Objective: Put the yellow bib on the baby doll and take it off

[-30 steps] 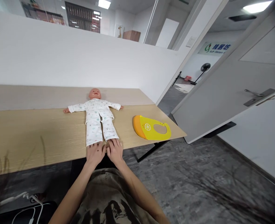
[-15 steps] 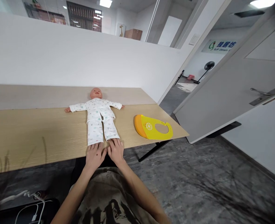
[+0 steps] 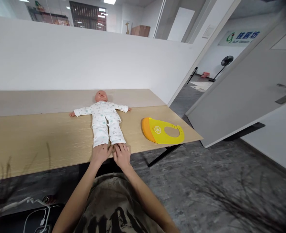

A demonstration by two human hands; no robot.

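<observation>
A baby doll (image 3: pixel 104 120) in white printed pyjamas lies on its back on the light wooden table (image 3: pixel 36 139), arms spread, feet toward me. My left hand (image 3: pixel 100 153) rests flat at the end of the doll's left trouser leg, fingers stretched out. My right hand (image 3: pixel 121 154) lies beside it at the other trouser cuff, fingers also extended on the table's near edge. A yellow and orange silicone bib (image 3: pixel 162 130) lies flat to the right of the doll, apart from both hands.
A white partition wall stands behind the table. An open grey door (image 3: pixel 242 90) is at the right, over dark grey floor. White cables (image 3: pixel 37 212) lie on a dark object below the table at the lower left. A standing fan (image 3: pixel 225 62) is far back.
The view has shifted a little; both hands have stayed at the doll's trouser cuffs, edging slightly forward. The doll and bib have not moved.
</observation>
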